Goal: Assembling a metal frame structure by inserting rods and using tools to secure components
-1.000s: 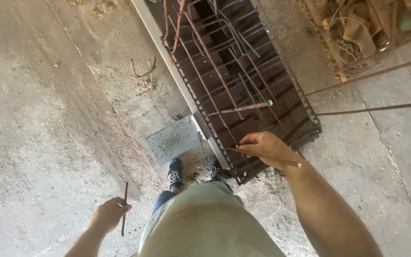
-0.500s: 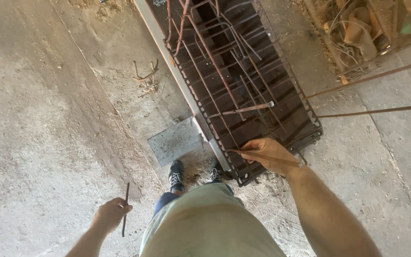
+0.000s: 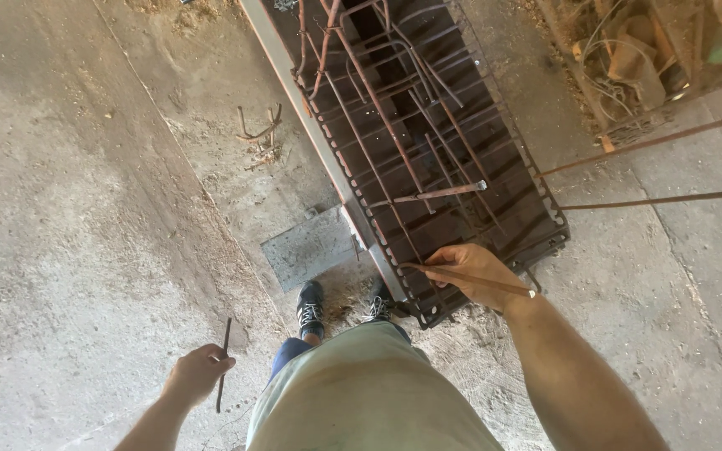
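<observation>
Rebar cage (image 3: pixel 428 150) on concrete floor (image 3: pixel 85 209)

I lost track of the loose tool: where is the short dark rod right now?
In the head view, lower left: the short dark rod is gripped upright in the left hand, over bare concrete floor, left of the shoes.

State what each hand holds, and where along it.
Left hand: thin dark rod, gripped near mid-length. Right hand: rusty bar, gripped around mid-length.
</observation>
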